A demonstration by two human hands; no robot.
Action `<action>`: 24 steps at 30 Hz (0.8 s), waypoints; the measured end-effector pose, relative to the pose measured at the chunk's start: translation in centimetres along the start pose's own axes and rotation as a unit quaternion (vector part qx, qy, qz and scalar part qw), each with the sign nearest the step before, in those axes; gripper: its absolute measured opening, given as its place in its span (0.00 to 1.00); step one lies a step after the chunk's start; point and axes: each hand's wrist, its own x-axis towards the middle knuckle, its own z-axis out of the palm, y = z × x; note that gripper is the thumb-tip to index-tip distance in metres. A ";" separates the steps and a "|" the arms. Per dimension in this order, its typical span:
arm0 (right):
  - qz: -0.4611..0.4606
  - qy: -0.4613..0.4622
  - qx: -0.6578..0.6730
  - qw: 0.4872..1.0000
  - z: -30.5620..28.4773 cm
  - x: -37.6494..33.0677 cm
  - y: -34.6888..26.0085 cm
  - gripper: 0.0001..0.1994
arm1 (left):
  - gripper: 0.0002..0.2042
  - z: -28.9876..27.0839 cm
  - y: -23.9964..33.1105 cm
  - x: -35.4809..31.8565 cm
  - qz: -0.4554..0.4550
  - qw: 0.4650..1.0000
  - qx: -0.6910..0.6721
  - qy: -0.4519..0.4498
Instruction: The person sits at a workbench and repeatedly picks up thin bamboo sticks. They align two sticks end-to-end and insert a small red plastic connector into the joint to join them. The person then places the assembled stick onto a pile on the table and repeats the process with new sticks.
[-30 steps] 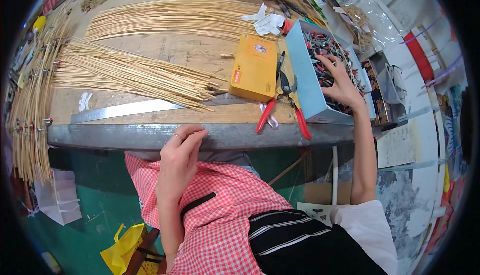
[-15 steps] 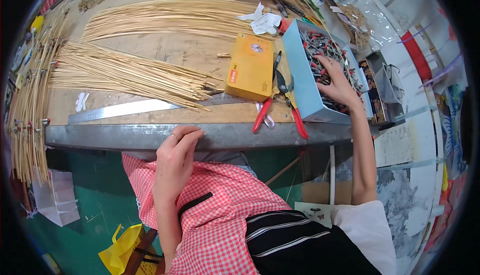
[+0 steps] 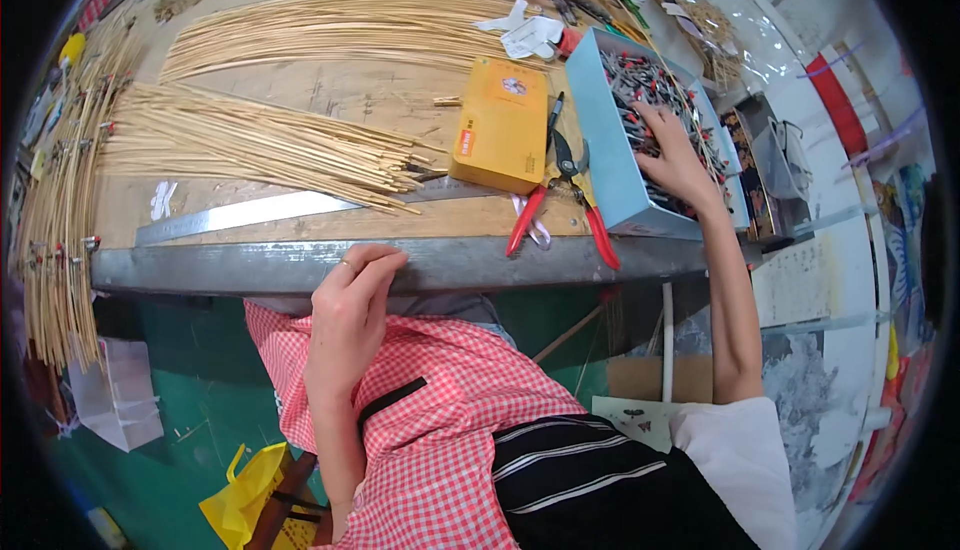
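My right hand (image 3: 680, 162) reaches into a long light-blue box (image 3: 622, 190). Its thumb and fingers are apart, and the fingertips touch a heap of small grey pieces with red tips (image 3: 640, 80); their exact kind is too small to tell. At the table's front edge is my left hand (image 3: 350, 300), a ring on one finger. Its fingers are bent and pressed together, hiding whatever may be between them. Left of the box lie red-handled pruning shears (image 3: 565, 185), jaws pointing away from me, beside a yellow box (image 3: 500, 125).
Two bundles of thin bamboo sticks (image 3: 260, 140) lie across the wooden table (image 3: 330, 85). A steel ruler (image 3: 250, 215) runs along the grey front edge (image 3: 230, 268). More sticks with small clips (image 3: 60, 220) overhang the left side. White paper scraps (image 3: 530, 35) lie behind the yellow box.
My right hand stays in the blue box, its fingers shifted slightly among the small grey pieces. My left hand has hardly moved. The whole view has shifted a little.
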 end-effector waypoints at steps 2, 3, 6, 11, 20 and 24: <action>0.036 -0.017 0.008 0.999 -0.8 0.1 -2.4 0.34 | 0.08 0.1 -0.2 -0.1 -0.006 1.000 0.004 -0.003; 0.016 -0.001 0.007 1.000 -0.4 0.2 -1.9 0.33 | 0.08 0.1 0.0 -0.1 -0.008 1.000 0.004 -0.007; -0.028 0.052 -0.034 0.998 0.8 1.4 -0.1 0.31 | 0.08 0.3 0.4 -0.2 -0.003 1.000 0.001 -0.010; 0.018 0.045 -0.091 0.995 0.2 0.5 -2.0 0.30 | 0.09 0.3 0.2 -0.2 0.003 1.000 0.008 -0.005; 0.046 0.108 -0.010 0.993 0.1 0.4 -1.8 0.28 | 0.09 0.0 -0.2 -0.4 0.003 1.000 0.017 -0.006; 0.138 0.172 0.087 0.971 -0.3 0.6 -0.5 0.27 | 0.08 -0.1 -0.3 -0.3 0.000 1.000 0.012 -0.007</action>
